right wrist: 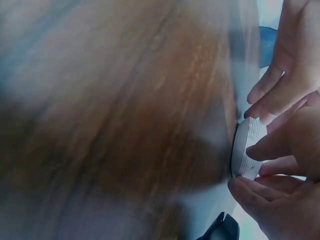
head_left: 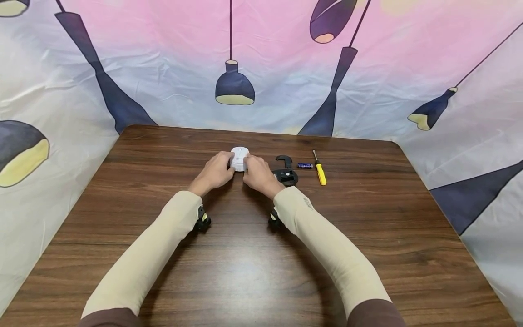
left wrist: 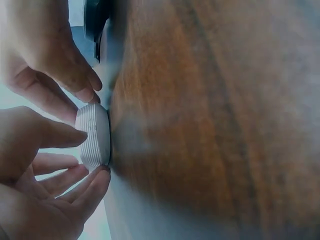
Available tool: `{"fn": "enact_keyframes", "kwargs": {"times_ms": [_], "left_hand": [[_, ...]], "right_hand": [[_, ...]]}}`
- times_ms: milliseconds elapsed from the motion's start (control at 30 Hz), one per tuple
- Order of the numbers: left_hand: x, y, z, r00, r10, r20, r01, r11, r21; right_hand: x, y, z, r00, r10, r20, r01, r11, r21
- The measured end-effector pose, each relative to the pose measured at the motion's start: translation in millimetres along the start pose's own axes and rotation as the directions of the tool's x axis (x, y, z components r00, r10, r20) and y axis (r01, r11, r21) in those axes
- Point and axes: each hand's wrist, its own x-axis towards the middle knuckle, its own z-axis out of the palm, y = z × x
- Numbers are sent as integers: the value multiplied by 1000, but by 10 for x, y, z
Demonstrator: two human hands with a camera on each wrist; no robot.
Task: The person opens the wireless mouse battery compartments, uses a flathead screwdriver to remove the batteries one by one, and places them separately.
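Observation:
A white computer mouse (head_left: 239, 153) lies button side up toward the far edge of the table, its ribbed end showing as a pale band in the left wrist view. My left hand (head_left: 215, 170) grips it from the left, fingers along its side and the thumb on its ribbed near end. From the right, my right hand (head_left: 260, 175) holds the opposite side in the same way, thumb at the near end too. In the right wrist view the mouse (right wrist: 241, 145) sits low against the tabletop between both sets of fingertips.
Right of the hands lies a black mouse body (head_left: 291, 178), partly behind my right wrist, with a curved black cover (head_left: 288, 160) just beyond it. Farther right are a blue battery (head_left: 304, 166) and a yellow-handled screwdriver (head_left: 321, 175). A printed cloth (head_left: 184, 91) hangs behind the wooden table (head_left: 237, 277).

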Motion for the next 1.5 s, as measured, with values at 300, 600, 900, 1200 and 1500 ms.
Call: {"fn": "enact_keyframes", "kwargs": {"times_ms": [300, 600, 900, 1200, 1500], "left_hand": [[-145, 7, 1, 1000, 20, 4, -20, 999, 42], [-303, 26, 2, 999, 5, 40, -8, 998, 62], [-439, 110, 11, 997, 50, 60, -54, 996, 68], [-522, 119, 12, 995, 64, 79, -70, 995, 64], [-606, 144, -4, 987, 138, 85, -142, 989, 46]], "right_hand": [[-155, -32, 1, 994, -105, 10, 105, 990, -91], [-297, -34, -20, 985, -170, 38, 173, 982, -79], [-440, 6, -46, 973, -231, 15, 231, 971, -59], [-569, 81, -82, 957, -289, 15, 289, 957, -23], [-681, 138, -126, 948, -312, 58, 313, 950, -5]]}}
